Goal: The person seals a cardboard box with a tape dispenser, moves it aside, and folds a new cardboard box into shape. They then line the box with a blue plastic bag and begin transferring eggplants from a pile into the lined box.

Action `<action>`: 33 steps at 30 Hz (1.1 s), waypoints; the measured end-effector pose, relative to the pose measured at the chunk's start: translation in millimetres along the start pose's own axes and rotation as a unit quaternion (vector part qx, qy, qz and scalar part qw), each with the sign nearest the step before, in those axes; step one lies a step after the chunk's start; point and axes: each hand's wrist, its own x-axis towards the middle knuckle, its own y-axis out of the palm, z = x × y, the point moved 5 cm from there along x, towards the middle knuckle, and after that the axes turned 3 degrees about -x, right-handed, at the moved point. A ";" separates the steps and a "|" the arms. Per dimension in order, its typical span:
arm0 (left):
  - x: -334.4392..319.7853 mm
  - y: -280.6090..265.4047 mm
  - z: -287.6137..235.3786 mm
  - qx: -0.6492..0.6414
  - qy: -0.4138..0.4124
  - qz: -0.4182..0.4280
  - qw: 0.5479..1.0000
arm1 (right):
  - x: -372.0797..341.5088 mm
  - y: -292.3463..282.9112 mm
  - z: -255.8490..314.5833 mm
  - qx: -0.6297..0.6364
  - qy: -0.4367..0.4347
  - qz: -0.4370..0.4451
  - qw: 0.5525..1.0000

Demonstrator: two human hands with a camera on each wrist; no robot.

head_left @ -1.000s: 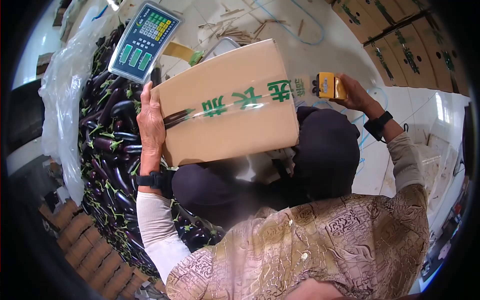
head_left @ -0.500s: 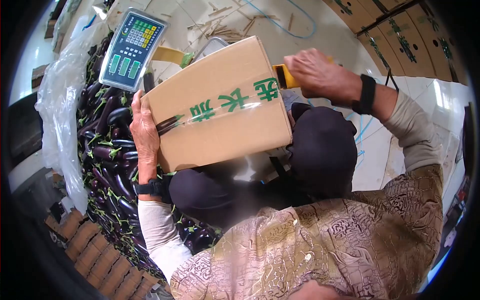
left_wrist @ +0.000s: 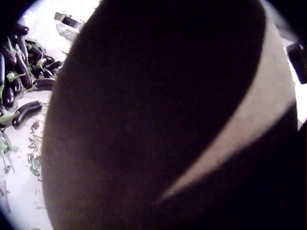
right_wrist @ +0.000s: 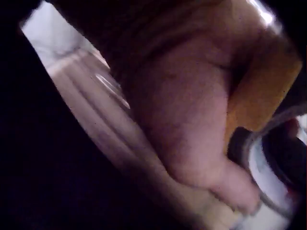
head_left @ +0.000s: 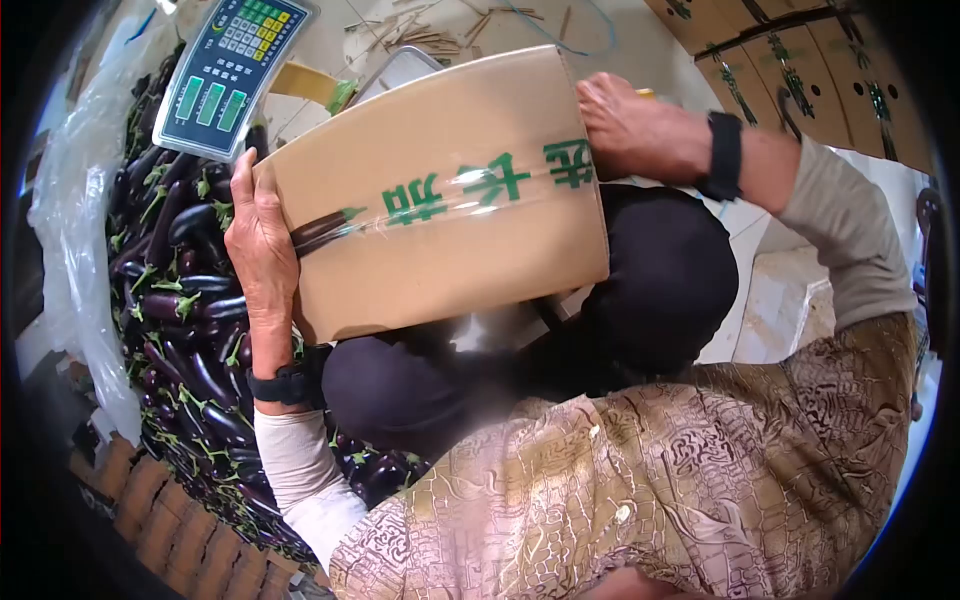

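while the left hand (head_left: 263, 245), fingers nearly straight, presses the left end of the carton (head_left: 450, 265) over the knees (head_left: 665, 280), the box could twist if the right hand (head_left: 630, 130), curled round the yellow tape dispenser (right_wrist: 264, 81) at the opposite end, pushes unevenly. the printed tape (head_left: 455, 194) might then wrinkle.
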 end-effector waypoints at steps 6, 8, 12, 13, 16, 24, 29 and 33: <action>2.3 -7.2 3.2 -0.021 -0.039 -0.021 0.999 | 17.2 128.5 -19.7 0.414 0.144 -0.233 0.868; 2.0 -7.5 -0.9 -0.045 -0.059 -0.006 0.997 | 21.7 110.6 -17.0 0.156 0.066 0.009 0.986; 4.2 -6.4 -0.4 -0.029 -0.036 -0.008 0.999 | -11.3 114.8 -73.8 0.291 0.236 0.121 0.919; 3.8 -4.5 -2.3 -0.028 -0.028 -0.005 0.999 | -19.2 131.9 -89.8 0.294 0.243 0.117 0.917; 3.8 -2.8 0.8 -0.039 -0.049 -0.003 0.998 | -58.2 172.7 -104.1 0.518 0.309 0.090 0.793; 5.9 -0.8 1.5 -0.046 -0.026 0.012 0.999 | -71.3 247.9 -106.1 0.650 0.260 0.112 0.705; 6.5 2.5 -3.9 -0.071 -0.053 0.021 0.996 | -70.6 273.9 -95.5 0.784 0.262 0.073 0.557; 8.3 2.1 0.0 -0.064 -0.066 0.019 0.996 | -56.7 299.1 -92.3 0.713 0.274 0.075 0.641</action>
